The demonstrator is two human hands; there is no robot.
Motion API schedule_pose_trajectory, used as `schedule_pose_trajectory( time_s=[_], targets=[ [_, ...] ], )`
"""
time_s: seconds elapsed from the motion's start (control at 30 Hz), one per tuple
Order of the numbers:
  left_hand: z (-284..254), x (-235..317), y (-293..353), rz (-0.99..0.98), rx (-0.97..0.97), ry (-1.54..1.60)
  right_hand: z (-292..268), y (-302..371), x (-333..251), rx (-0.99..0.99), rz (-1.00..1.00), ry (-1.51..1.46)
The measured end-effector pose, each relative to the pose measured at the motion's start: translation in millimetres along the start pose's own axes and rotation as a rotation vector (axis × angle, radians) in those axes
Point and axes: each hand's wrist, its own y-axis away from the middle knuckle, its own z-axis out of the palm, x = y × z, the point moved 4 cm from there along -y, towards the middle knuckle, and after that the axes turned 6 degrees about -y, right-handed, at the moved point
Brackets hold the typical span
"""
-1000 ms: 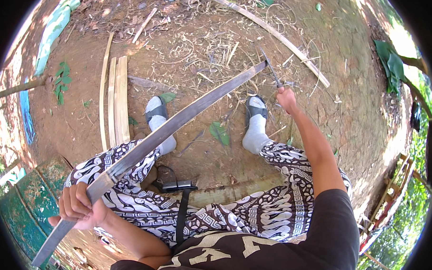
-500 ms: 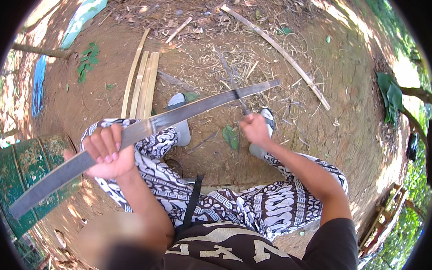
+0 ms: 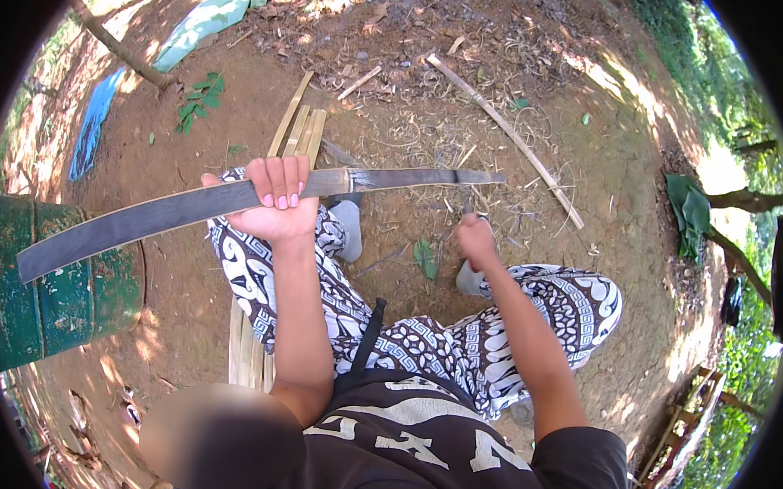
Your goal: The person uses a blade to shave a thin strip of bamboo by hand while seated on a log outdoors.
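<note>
A long, dark-skinned bamboo strip [image 3: 151, 212] with a pale node ring lies in a shallow curve across the view, above my knees. My left hand [image 3: 281, 197] is wrapped round it near its middle, fingers over the top. Close to the strip's thin right end, my right hand [image 3: 476, 243] is closed round the handle of a knife [image 3: 468, 207]. Only a short part of the knife shows below the strip; its blade is mostly hidden or blurred there.
Pale bamboo strips [image 3: 305, 131] run under my left leg. Another long strip [image 3: 516, 141] lies on the dirt ahead, among curled shavings [image 3: 413, 129]. A rusty green drum [image 3: 70, 311] stands at left, and a thin trunk [image 3: 122, 45] at far left.
The bamboo strip has turned to lie more level, its left end raised. My left hand has moved right and up. My right hand has shifted slightly right and down, and the blade no longer shows beyond the strip.
</note>
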Motion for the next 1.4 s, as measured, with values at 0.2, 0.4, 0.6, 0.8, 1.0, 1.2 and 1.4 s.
schedule_pose_trajectory(
  time_s=[0.2,0.4,0.6,0.8,1.0,1.2,1.4],
  targets=[
    [32,-17,-2,0.018,-0.077,0.095,-50,-50,24,0.018,0.359,-1.242],
    [78,-25,-6,0.009,-0.063,0.219,-81,24,-112,-0.366,0.235,-1.354],
    [90,-56,20,-0.230,-0.222,0.342,-87,41,-153,-0.166,-0.142,-1.527],
    [51,-62,66,-0.500,-0.006,-0.150,-129,24,-142,-0.061,-0.262,-1.635],
    [105,-21,143,-0.917,-0.889,-1.194,-181,13,-128,0.011,-0.294,-1.632],
    [199,25,93,-0.154,-0.929,-1.528,-189,16,-129,0.089,-0.335,-1.484],
    [113,12,88,-0.861,-0.830,-1.959,-194,4,-117,0.126,-0.298,-1.430]
  ],
)
